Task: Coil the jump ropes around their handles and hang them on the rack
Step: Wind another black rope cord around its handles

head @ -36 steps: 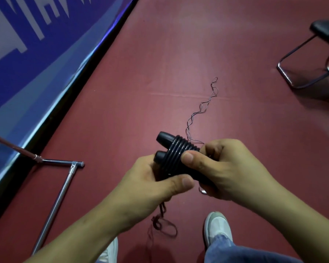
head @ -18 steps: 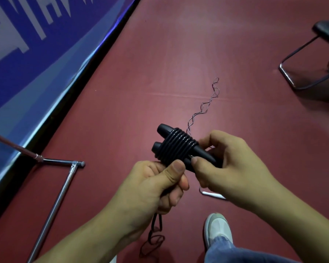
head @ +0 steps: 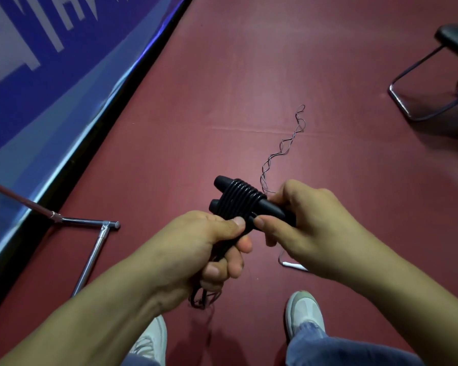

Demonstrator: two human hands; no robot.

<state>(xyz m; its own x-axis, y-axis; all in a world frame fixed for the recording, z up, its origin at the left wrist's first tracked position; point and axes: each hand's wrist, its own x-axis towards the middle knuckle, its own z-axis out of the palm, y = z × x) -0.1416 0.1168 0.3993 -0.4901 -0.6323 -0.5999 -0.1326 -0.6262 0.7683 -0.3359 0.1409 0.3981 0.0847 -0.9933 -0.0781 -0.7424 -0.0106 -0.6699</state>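
Observation:
Two black jump rope handles (head: 271, 209) lie side by side in front of me, with several turns of black rope (head: 237, 200) wound tightly around them. My right hand (head: 310, 225) grips the handles at their near end. My left hand (head: 206, 244) holds the loose black rope below the coil, thumb pressed against the wound turns. The rope's free end (head: 202, 299) dangles in loops under my left hand. A metal rack base (head: 90, 260) stands on the floor at the left.
A thin twisted wire (head: 283, 151) and a white-tipped piece (head: 294, 265) lie on the red floor. A blue banner wall (head: 50, 75) runs along the left. A black chair with metal legs (head: 434, 83) stands at the upper right. My shoes (head: 306, 313) are below.
The handles have tilted and shifted slightly. My left hand moved from around the coil to below it, pulling the loose rope, and the dangling tail has shortened.

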